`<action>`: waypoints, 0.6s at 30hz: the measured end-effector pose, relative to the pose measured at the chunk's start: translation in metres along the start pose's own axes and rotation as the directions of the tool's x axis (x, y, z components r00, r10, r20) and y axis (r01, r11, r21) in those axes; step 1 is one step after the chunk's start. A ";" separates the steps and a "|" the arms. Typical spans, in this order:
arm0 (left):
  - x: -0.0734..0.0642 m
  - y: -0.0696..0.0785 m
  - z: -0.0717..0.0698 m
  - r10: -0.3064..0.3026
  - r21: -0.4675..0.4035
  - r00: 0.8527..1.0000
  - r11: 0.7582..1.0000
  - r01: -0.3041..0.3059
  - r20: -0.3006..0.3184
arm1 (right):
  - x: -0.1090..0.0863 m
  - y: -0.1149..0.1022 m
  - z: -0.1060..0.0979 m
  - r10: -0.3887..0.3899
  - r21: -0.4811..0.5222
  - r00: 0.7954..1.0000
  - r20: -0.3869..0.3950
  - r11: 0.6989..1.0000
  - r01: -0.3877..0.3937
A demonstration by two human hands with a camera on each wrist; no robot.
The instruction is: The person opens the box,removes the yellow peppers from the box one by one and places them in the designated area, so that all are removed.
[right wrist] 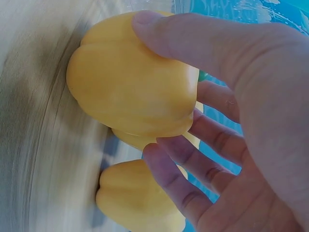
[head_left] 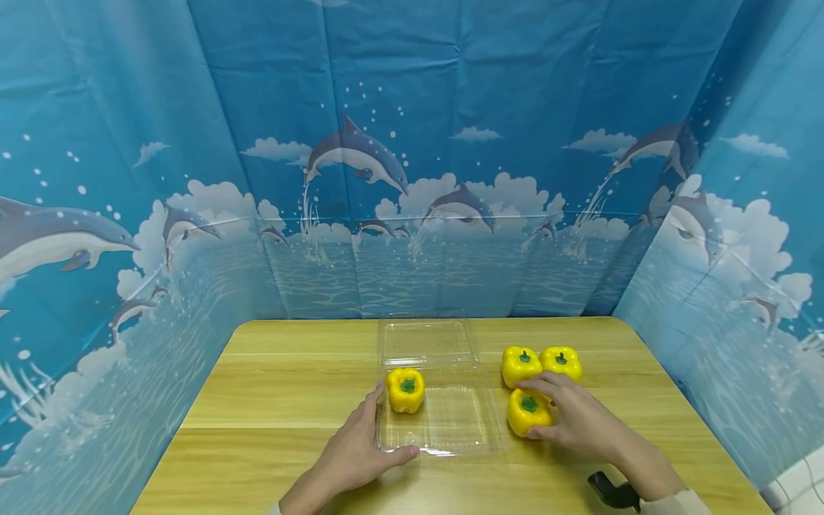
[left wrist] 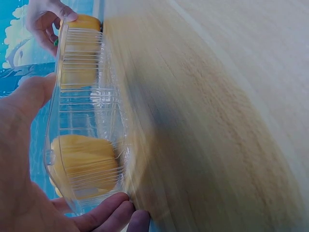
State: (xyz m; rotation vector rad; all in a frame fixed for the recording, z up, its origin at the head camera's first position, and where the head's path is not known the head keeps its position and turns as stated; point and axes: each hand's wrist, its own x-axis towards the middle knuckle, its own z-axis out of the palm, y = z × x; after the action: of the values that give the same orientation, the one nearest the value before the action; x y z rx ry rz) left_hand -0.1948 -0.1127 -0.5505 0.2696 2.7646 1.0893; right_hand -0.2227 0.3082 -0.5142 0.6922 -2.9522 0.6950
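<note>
A clear plastic clamshell container point(head_left: 458, 422) lies unfolded on the table, its lid point(head_left: 428, 345) spread toward the back. One yellow bell pepper point(head_left: 404, 400) with a green stem sits in the base's left part. My left hand point(head_left: 352, 449) holds the base at its near left corner, thumb along the front and fingers at the left side. To the right of the container, my right hand point(head_left: 582, 418) grips another yellow bell pepper point(head_left: 520, 422); the thumb point(right wrist: 166, 36) lies on its near side, the fingers around its far side. That pepper appears close to the tabletop.
Two more yellow bell peppers, a left one point(head_left: 518, 373) and a right one point(head_left: 569, 373), stand just behind the right hand. The wooden table point(head_left: 270, 400) ends at a blue dolphin-print curtain point(head_left: 412, 272). A black strap piece point(head_left: 611, 492) shows by the right wrist.
</note>
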 end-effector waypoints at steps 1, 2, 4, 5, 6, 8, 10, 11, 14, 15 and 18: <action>0.000 0.000 0.000 -0.001 -0.001 1.000 1.000 0.001 0.001 | 0.000 0.000 0.000 0.003 0.002 1.000 0.001 1.000 -0.003; 0.000 0.000 0.000 -0.001 -0.002 1.000 1.000 0.001 0.002 | 0.000 0.000 0.000 0.003 0.003 1.000 0.001 1.000 -0.003; 0.000 0.000 0.000 -0.001 -0.002 1.000 1.000 0.001 0.005 | 0.000 0.000 0.000 -0.003 0.003 1.000 0.001 1.000 0.003; 0.000 0.000 0.000 -0.001 -0.002 1.000 1.000 0.001 0.006 | 0.000 0.000 -0.001 -0.005 0.003 1.000 0.001 1.000 0.005; 0.000 0.000 0.000 -0.002 -0.003 1.000 1.000 0.002 0.007 | -0.001 0.000 -0.001 -0.011 0.002 1.000 0.001 1.000 0.011; 0.000 0.000 0.000 -0.002 0.000 1.000 1.000 0.002 0.007 | -0.001 0.000 -0.001 -0.014 0.003 1.000 0.004 1.000 0.014; 0.000 0.000 0.000 -0.003 0.004 1.000 1.000 0.003 0.007 | -0.001 0.000 -0.002 -0.020 0.006 1.000 0.010 1.000 0.020; 0.000 0.000 0.000 -0.003 0.005 1.000 1.000 0.003 0.006 | -0.001 0.000 -0.002 -0.022 0.007 1.000 0.014 1.000 0.022; 0.000 0.000 0.000 -0.002 0.008 1.000 1.000 0.002 0.004 | -0.001 0.001 -0.003 -0.021 0.012 0.999 0.026 1.000 0.021; 0.000 0.000 0.000 -0.002 0.008 1.000 1.000 0.002 0.005 | -0.001 0.001 -0.003 -0.022 0.014 0.999 0.030 1.000 0.021; 0.000 0.000 0.000 -0.001 0.006 1.000 1.000 0.001 0.005 | -0.001 0.000 -0.003 -0.024 0.013 0.999 0.040 1.000 0.023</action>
State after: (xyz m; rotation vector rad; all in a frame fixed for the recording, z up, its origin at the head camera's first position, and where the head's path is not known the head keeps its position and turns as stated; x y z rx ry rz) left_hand -0.1946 -0.1130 -0.5507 0.2716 2.7638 1.0783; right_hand -0.2223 0.3103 -0.5117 0.7492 -2.9730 0.7067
